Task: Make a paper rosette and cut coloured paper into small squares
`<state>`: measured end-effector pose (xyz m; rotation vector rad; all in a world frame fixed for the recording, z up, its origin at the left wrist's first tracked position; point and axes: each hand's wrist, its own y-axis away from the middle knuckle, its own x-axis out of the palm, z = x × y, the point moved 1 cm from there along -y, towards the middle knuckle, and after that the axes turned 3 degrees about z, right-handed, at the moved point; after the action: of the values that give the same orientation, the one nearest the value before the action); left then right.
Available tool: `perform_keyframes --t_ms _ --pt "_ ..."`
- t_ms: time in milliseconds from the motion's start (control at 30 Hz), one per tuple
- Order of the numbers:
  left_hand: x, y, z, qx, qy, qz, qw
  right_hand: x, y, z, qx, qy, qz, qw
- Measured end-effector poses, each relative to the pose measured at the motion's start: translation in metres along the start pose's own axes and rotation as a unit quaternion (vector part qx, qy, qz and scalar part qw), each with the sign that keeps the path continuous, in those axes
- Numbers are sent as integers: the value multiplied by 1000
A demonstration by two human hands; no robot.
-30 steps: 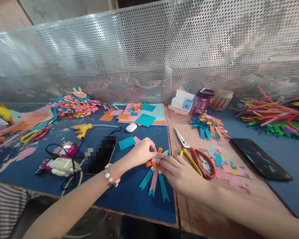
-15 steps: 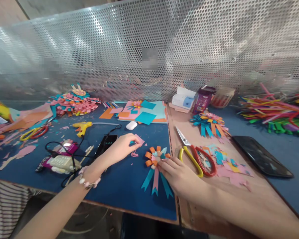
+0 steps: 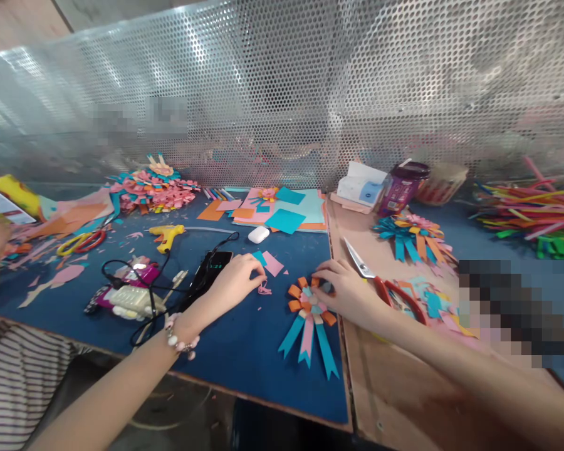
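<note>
Orange-looped paper rosette [image 3: 306,299], blue and pink forked tails [image 3: 306,338]; both hands [image 3: 235,279] [image 3: 350,291] curled, grip unclear.

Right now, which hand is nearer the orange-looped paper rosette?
Right. The right hand is at the rosette's upper right edge; the left hand is apart from it, off to its left, beside a curled pink scrap.

Rosette [image 3: 309,319] before me, my right hand [image 3: 350,291] at its right edge, left hand [image 3: 237,279] left of it. Scissors [image 3: 380,285] right, partly behind my right forearm [image 3: 432,347]. Phone [image 3: 212,265], then glue gun [image 3: 166,235], off left. Paper stack [image 3: 315,210] at back, before panel [image 3: 282,75].
</note>
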<state>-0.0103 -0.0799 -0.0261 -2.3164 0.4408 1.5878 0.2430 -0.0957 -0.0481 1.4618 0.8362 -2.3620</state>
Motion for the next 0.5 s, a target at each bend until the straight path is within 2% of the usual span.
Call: perform_keyframes --t_ms 167,333,500 --pt "-5 -1 -1 -5 15 14 1000 -5 2 4 80 -68 21 994" --pt "-4 -2 -1 5 6 31 999 -7 7 10 160 -158 53 973" --pt "-11 -2 -18 -3 38 14 999 -5 25 14 177 -291 43 939"
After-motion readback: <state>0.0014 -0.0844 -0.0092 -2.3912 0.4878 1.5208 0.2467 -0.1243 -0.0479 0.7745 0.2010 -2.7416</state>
